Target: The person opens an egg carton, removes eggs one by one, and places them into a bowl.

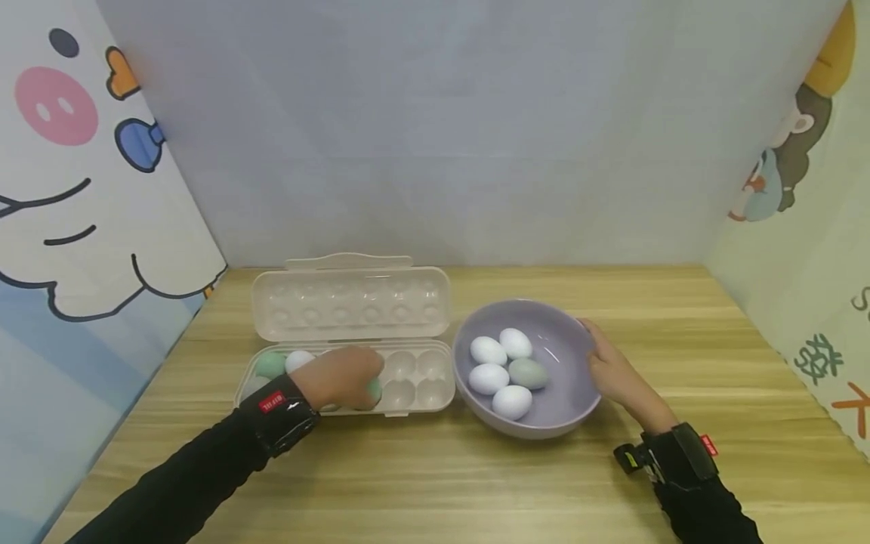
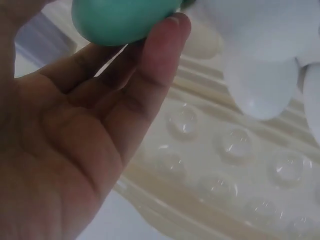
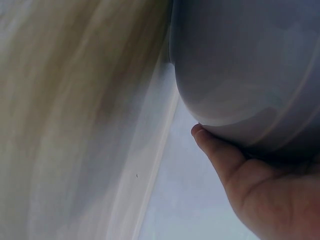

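Observation:
My left hand (image 1: 345, 376) pinches a green egg (image 2: 120, 22) between thumb and fingers, low over the front row of an open plastic egg carton (image 1: 430, 366). At the carton's left end lie a green egg (image 1: 270, 365), a white egg (image 1: 299, 361) and a pale egg (image 1: 254, 387); my hand and wrist cover the cups in the middle. Right of the carton stands a round purple bowl (image 1: 566, 355) with several white eggs (image 1: 513, 403) and one grey-green egg (image 1: 528, 373). My right hand (image 1: 612, 370) holds the bowl by its right rim, thumb against the outer wall.
The carton's lid (image 1: 353, 302) lies folded back behind the tray. Everything stands on a wood-grain table (image 1: 435, 483). A plain grey backdrop (image 1: 448, 136) rises behind it, with printed cartoon panels at left and right.

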{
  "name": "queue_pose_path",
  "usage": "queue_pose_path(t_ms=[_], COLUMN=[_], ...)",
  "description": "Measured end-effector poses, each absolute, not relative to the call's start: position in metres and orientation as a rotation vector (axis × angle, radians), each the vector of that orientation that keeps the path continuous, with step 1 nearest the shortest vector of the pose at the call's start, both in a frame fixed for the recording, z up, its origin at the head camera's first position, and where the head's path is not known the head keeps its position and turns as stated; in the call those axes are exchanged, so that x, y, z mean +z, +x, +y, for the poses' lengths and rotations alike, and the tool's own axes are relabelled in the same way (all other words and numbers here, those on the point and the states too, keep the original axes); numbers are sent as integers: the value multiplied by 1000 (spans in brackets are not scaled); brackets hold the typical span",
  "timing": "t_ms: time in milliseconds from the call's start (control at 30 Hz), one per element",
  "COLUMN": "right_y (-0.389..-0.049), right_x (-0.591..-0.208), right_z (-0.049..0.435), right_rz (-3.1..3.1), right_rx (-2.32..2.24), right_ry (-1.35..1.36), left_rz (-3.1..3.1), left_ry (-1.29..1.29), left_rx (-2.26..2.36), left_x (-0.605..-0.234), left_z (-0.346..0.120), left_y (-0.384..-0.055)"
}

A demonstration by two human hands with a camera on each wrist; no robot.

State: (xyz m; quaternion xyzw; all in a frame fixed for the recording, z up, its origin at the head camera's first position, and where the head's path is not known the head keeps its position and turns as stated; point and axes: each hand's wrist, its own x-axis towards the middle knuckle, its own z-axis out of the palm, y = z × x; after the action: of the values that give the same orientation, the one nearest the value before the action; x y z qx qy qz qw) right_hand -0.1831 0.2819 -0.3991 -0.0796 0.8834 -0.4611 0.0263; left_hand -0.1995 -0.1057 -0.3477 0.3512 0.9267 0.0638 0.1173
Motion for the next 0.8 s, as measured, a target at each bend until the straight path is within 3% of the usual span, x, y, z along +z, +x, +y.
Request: queue_pose_path(t_ms=[400, 800], right_y=[-182, -183], right_x=[-396, -399], right_z=[287, 281], right_rz=[2722, 2699], right_rx=[-1432, -1495], right_ry=[-210, -212], left_rz=[2757, 2614], left_ry=[1388, 1716], left_rx=[218, 309], left_x=[-309, -301], left_z=[-72, -7], left_y=[-215, -208])
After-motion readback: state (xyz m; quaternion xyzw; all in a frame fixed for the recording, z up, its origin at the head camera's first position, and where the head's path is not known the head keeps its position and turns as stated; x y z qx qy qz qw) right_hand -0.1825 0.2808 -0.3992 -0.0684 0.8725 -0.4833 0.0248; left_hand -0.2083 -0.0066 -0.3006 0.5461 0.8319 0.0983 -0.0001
